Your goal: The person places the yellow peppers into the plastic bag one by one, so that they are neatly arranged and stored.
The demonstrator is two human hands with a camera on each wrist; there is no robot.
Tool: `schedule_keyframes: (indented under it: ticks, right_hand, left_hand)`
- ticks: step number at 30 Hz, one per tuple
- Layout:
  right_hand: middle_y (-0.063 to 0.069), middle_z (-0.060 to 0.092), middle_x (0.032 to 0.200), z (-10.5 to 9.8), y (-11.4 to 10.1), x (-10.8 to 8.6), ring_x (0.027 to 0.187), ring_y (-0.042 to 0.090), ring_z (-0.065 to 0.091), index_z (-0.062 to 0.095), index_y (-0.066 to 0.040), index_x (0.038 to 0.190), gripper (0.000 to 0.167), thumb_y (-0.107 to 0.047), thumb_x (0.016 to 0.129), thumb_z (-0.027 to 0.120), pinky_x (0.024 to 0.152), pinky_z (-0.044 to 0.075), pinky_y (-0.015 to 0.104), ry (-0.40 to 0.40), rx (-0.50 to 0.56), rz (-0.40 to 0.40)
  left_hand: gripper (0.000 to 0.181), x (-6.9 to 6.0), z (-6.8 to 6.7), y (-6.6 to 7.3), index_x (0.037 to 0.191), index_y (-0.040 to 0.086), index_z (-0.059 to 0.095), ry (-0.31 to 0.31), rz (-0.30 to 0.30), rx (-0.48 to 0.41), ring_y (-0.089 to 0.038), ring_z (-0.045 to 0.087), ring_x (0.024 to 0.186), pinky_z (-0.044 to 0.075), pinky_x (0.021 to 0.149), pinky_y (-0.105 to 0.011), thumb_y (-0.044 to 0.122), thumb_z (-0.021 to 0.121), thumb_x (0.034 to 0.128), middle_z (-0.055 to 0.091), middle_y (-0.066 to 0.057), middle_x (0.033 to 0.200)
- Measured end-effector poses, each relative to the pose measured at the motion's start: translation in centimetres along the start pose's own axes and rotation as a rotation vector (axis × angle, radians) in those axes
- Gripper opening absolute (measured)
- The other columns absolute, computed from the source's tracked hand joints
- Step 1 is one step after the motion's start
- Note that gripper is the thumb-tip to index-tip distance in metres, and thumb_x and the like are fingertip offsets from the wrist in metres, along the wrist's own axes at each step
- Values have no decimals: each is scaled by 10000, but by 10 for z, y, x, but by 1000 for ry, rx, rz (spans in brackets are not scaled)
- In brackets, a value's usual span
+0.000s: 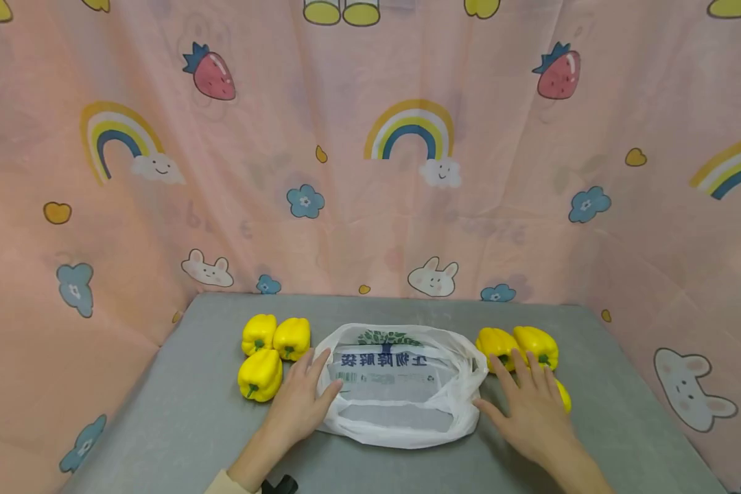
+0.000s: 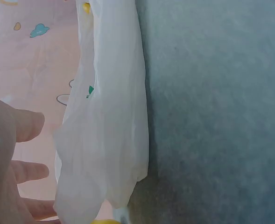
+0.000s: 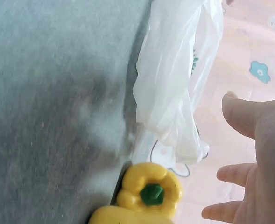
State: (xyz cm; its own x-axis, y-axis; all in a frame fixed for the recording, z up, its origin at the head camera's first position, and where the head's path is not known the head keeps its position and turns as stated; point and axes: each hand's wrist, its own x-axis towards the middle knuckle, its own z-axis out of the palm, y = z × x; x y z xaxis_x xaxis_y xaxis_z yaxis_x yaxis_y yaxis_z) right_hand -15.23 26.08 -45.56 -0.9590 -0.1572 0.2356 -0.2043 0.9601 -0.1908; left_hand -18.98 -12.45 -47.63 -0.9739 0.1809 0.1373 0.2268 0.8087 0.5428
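Here's the bag (image 1: 407,437), white and thin-walled, sitting mid-surface, between the left and right edges of the grey surface (image 1: 370,473), its mouth gaping upward and a green tree and blue characters showing inside! On its left side comes the left hand (image 1: 299,400), the grip relaxed, fingers spread and reaching toward the bag's left rim; in the head view the fingertips overlap that rim, though whether they touch it I cannot tell. Across on the other side it's the right hand (image 1: 529,406), the grip just as loose, fingers splayed wide, thumb pointing at the bag's right rim and just beside it. Out toward the far left corner of the surface, three left peppers (image 1: 260,375) huddle together, yellow with green stems, two farther back and one in front, just beyond the left hand. And toward the far right corner, there are the right peppers (image 1: 537,344), another yellow group of three, two of them behind and one largely hidden by the right hand, whose fingers overlap the group in the head view. From the right wrist, a pepper turns its green stem to the camera, and the fingers are apart from it! A pale sleeve (image 1: 224,484) shows at the left wrist, with a black object (image 1: 281,485) right beside it, too cut off to name. Past the far edge hangs a pink cloth (image 1: 370,230), printed with rainbows, strawberries, rabbits and flowers.
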Motion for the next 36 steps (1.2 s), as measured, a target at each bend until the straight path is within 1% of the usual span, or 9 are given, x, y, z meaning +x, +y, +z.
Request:
schedule_keyframes:
  ticks: [5,10,14,19,21,26,27,33,36]
  right_hand:
    - [349,261,1576,-3,7,-1,1455,561,163,412,-48,1535,824,-584,946,620,1163,89,700,31,3,2]
    - [343,258,1578,-8,12,-2,1450,564,165,409,-26,1531,835,-602,956,591,1171,63,690,17,24,21]
    - [348,271,1565,-10,17,-1,1437,564,189,414,-15,1522,826,-588,957,600,1159,96,702,19,34,29]
    - [374,285,1537,-11,25,0,1409,578,228,417,-15,1514,794,-545,960,625,1127,171,717,27,52,37]
    - [386,284,1528,-12,29,0,1392,590,242,414,-7,1514,789,-537,967,620,1110,192,726,26,58,39]
    - [392,301,1508,-13,37,-2,1347,609,287,414,-12,1517,779,-535,975,613,1050,243,762,31,85,60]
    - [390,309,1505,-14,39,-3,1338,612,298,414,-18,1519,778,-536,975,613,1033,255,772,33,87,66]
    - [413,280,1512,-16,50,-4,1314,634,309,374,-4,1531,823,-581,980,575,977,284,806,-15,124,117]
    - [432,254,1512,-17,56,-3,1302,650,302,356,11,1530,825,-573,987,569,958,295,815,-46,150,140]
  left_hand:
    - [614,3,1,-1,1533,140,458,12,-1,-71,-490,375,1400,352,1077,-678,419,604,1006,355,-252,1574]
    - [595,7,4,-5,1516,119,474,22,11,-126,-498,398,1376,359,1063,-689,383,621,1004,365,-266,1553]
    - [586,9,7,-9,1509,101,476,14,3,-175,-491,410,1367,359,1062,-689,362,623,1005,372,-271,1536]
    - [587,12,12,-13,1519,125,466,-4,-49,-215,-449,451,1345,380,1058,-674,350,628,1002,396,-236,1521]
    - [585,13,13,-15,1519,125,466,-6,-60,-233,-435,466,1333,385,1057,-669,331,636,998,409,-228,1510]
    - [565,16,15,-19,1499,106,484,16,-51,-289,-430,472,1330,372,1067,-670,274,655,988,443,-226,1481]
    - [561,17,15,-19,1497,111,488,18,-59,-304,-425,465,1341,363,1078,-665,268,657,985,446,-217,1485]
    - [542,18,16,-21,1473,129,515,22,-85,-352,-412,450,1358,343,1090,-667,250,676,969,459,-189,1492]
    - [537,18,16,-22,1463,123,522,26,-79,-359,-411,452,1352,344,1087,-667,235,684,964,464,-191,1488]
